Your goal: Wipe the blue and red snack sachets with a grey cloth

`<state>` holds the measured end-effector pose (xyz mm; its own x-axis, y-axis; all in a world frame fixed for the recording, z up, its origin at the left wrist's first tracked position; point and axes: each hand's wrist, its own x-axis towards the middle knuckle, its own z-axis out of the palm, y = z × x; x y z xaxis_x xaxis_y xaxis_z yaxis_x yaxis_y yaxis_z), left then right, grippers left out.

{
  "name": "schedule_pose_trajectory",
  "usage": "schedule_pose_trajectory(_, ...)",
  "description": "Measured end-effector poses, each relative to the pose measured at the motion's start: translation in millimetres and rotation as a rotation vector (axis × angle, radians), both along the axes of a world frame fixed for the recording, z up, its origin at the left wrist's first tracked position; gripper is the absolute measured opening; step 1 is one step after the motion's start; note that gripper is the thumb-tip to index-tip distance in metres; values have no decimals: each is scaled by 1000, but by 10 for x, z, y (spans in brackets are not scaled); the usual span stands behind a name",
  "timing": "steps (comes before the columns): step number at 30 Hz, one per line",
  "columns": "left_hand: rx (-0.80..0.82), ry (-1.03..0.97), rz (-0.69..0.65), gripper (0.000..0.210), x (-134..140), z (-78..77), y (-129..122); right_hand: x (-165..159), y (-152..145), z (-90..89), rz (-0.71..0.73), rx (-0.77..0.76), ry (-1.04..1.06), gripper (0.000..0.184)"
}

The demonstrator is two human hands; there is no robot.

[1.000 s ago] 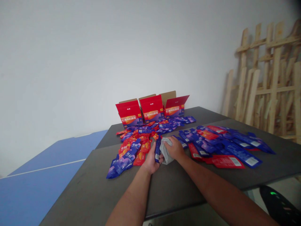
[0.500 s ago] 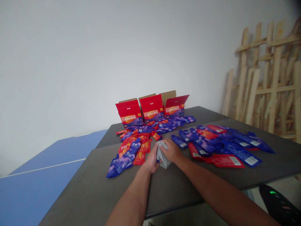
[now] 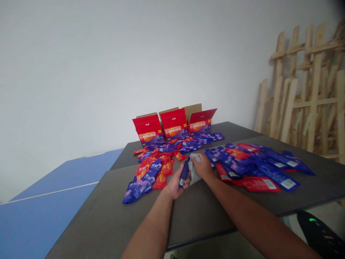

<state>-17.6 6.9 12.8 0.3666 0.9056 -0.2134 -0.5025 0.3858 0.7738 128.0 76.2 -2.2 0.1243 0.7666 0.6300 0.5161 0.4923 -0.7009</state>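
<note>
A dark blue pouch (image 3: 184, 174) lies tilted in my left hand (image 3: 175, 184), whose fingers are closed around it. Bunched in my right hand (image 3: 202, 166) is a light grey cloth (image 3: 194, 174), close beside the pouch. Left of my hands lies a pile of red and blue pouches (image 3: 147, 180), several showing their printed fronts. To the right spreads another pile of blue and red pouches (image 3: 242, 160), many with white label patches facing up.
Three red cartons (image 3: 174, 128) with raised flaps stand at the back of the dark table (image 3: 107, 216), more pouches (image 3: 183, 144) heaped before them. A blue table (image 3: 61, 194) adjoins on the left. Wooden frames (image 3: 312, 93) lean against the wall at right.
My right hand has moved right with the grey cloth, away from my left palm. The blue pouch in my left hand, mostly covered before, now shows.
</note>
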Motion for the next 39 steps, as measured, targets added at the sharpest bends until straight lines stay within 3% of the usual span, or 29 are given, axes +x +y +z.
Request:
schedule_pose_trajectory(8, -70, -284, 32, 52, -118, 37, 48, -37, -130, 102, 48, 85, -42, 16)
schedule_pose_trajectory(14, -44, -291, 143, 42, -119, 16, 75, -116, -426, 162, 312, 249, -208, 16)
schedule_pose_trajectory(18, -102, -176, 78, 40, -29, -1, 57, -201, -555, 163, 401, 296, -347, 15)
schedule_pose_trajectory(28, 38, 171, 70, 43, 120, 24, -63, -76, -258, 119, 114, 176, -64, 15)
schedule_pose_trajectory(39, 10, -80, -222, 36, -52, 47, -124, 64, -88, 101, -19, 45, 31, 24)
